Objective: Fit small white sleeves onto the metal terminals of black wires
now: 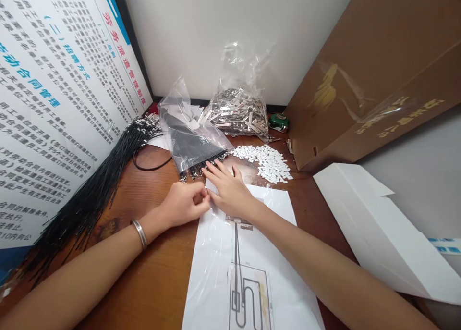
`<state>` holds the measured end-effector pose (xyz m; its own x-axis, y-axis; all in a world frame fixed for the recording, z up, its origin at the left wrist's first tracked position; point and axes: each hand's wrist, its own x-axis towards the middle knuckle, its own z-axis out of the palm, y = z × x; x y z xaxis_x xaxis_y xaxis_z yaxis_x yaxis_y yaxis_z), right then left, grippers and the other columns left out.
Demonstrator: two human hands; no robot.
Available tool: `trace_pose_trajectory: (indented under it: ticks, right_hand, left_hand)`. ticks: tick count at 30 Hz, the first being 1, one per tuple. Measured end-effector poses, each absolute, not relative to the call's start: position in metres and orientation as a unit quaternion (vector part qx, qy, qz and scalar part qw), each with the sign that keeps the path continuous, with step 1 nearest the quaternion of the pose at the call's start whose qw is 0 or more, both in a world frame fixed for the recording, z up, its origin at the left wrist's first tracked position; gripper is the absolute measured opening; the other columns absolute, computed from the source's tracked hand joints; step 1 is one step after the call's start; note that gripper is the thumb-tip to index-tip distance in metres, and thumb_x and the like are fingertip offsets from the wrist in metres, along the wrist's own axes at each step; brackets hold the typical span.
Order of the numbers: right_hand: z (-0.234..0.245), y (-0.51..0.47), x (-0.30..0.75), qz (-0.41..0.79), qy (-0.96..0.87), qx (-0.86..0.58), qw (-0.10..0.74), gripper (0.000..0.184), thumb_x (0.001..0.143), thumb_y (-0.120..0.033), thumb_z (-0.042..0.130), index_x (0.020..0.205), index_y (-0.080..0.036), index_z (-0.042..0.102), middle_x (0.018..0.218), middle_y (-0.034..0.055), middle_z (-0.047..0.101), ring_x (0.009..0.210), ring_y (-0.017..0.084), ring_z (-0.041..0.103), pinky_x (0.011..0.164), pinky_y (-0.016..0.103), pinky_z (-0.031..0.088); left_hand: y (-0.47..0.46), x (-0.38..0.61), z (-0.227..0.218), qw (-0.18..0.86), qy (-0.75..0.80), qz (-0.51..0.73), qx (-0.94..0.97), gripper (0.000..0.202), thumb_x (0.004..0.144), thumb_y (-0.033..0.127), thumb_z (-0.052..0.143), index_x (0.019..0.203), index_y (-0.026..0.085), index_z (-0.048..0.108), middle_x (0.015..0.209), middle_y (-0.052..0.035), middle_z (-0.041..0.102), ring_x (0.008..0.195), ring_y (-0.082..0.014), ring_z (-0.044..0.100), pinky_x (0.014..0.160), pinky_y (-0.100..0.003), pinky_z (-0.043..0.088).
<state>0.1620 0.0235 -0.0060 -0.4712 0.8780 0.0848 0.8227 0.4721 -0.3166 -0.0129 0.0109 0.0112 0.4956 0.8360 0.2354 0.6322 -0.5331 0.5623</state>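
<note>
Wooden table: 1 clear bag of black cords, cord ends spilling toward the hands; 1 printed sheet under both. Right hand: flat, fingers spread, fingertips touching the cord ends, gripping nothing. Left hand: curled closed just beside them; contents cannot be told.

Cords left of bag

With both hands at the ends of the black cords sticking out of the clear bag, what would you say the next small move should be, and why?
Probably draw one cord free of the clear bag. The right hand lies with fingertips on the black cord ends at the bag's mouth, and the left hand is pinched shut beside it; whether it already holds a cord is hidden. The ends lie crowded together, so separating one seems needed.
</note>
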Motion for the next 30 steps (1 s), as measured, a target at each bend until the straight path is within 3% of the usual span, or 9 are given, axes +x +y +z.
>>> trace_pose_trajectory:
  ticks: [5,10,15,18,20,23,25,27,30]
  right_hand:
    - [-0.009,0.023,0.162,0.114,-0.845,-0.499,0.156,0.056,0.097,-0.049,0.031,0.142,-0.019,0.043,0.154,0.0079,0.033,0.144,0.029,0.021,0.111,0.063,0.016]
    - [-0.011,0.023,0.161,0.106,-0.824,-0.483,0.275,0.05,0.091,-0.042,0.049,0.132,-0.014,0.054,0.14,0.0114,0.052,0.136,0.03,0.035,0.11,0.051,0.028]
    - [-0.009,0.023,0.159,0.12,-0.806,-0.421,0.398,0.03,0.092,-0.035,0.049,0.105,-0.019,0.07,0.096,0.0096,0.071,0.098,0.025,0.06,0.093,0.043,0.044]
    - [-0.007,0.023,0.159,0.192,-0.777,-0.4,0.447,0.027,0.092,-0.035,0.05,0.094,-0.022,0.072,0.089,0.007,0.073,0.087,0.022,0.063,0.086,0.042,0.047]
    - [-0.006,0.025,0.161,0.277,-0.722,-0.402,0.49,0.025,0.09,-0.038,0.053,0.088,-0.022,0.073,0.085,0.0059,0.073,0.08,0.021,0.064,0.079,0.039,0.05]
    - [-0.006,0.03,0.164,0.421,-0.609,-0.401,0.539,0.027,0.085,-0.044,0.061,0.078,-0.021,0.072,0.07,0.003,0.07,0.059,0.015,0.06,0.059,0.031,0.05]
    - [-0.005,0.032,0.166,0.495,-0.573,-0.377,0.534,0.024,0.079,-0.044,0.068,0.078,-0.02,0.072,0.067,0.0018,0.07,0.052,0.013,0.058,0.053,0.028,0.048]
    - [-0.004,0.032,0.166,0.548,-0.572,-0.342,0.505,0.021,0.073,-0.04,0.074,0.083,-0.021,0.073,0.075,0.0023,0.073,0.055,0.012,0.061,0.056,0.028,0.05]
    - [-0.004,0.031,0.167,0.595,-0.559,-0.319,0.482,0.024,0.073,-0.037,0.074,0.09,-0.021,0.073,0.083,0.0034,0.075,0.057,0.012,0.062,0.058,0.029,0.051]
  left_hand:
    - [-0.002,-0.008,0.013,0.192,0.329,0.233,0.895,0.01,0.078,0.02,0.052,0.07,0.018,0.058,0.043,0.0068,0.045,0.04,-0.0074,0.042,0.047,-0.02,0.03]
    - [0.0,-0.01,0.013,0.199,0.318,0.242,0.895,0.01,0.079,0.02,0.052,0.071,0.018,0.058,0.044,0.007,0.046,0.04,-0.0071,0.043,0.047,-0.021,0.031]
    - [0.001,-0.012,0.011,0.203,0.32,0.28,0.882,0.014,0.084,0.026,0.054,0.074,0.018,0.061,0.044,0.0073,0.043,0.04,-0.0068,0.04,0.046,-0.022,0.029]
    - [0.001,-0.015,0.012,0.211,0.315,0.3,0.875,0.022,0.088,0.031,0.051,0.076,0.017,0.062,0.048,0.005,0.049,0.044,-0.0077,0.042,0.049,-0.022,0.033]
    - [0.002,-0.016,0.014,0.205,0.351,0.338,0.849,0.025,0.091,0.033,0.046,0.081,0.016,0.062,0.06,0.0009,0.059,0.05,-0.0089,0.047,0.054,-0.023,0.038]
    - [0.006,-0.015,0.014,0.173,0.436,0.381,0.797,0.026,0.092,0.032,0.046,0.106,0.015,0.06,0.093,-0.0065,0.068,0.062,-0.0113,0.055,0.063,-0.025,0.046]
    - [0.01,-0.015,0.012,0.132,0.459,0.358,0.802,0.038,0.089,0.03,0.05,0.125,0.016,0.052,0.122,-0.0119,0.062,0.083,-0.0168,0.061,0.077,-0.03,0.049]
    - [0.014,-0.015,0.008,0.085,0.464,0.311,0.825,0.05,0.087,0.028,0.052,0.135,0.017,0.045,0.144,-0.0142,0.046,0.108,-0.0247,0.056,0.092,-0.039,0.046]
    - [0.017,-0.016,0.005,0.048,0.466,0.257,0.845,0.047,0.086,0.026,0.052,0.132,0.016,0.051,0.15,-0.0133,0.039,0.114,-0.0289,0.051,0.096,-0.044,0.043]
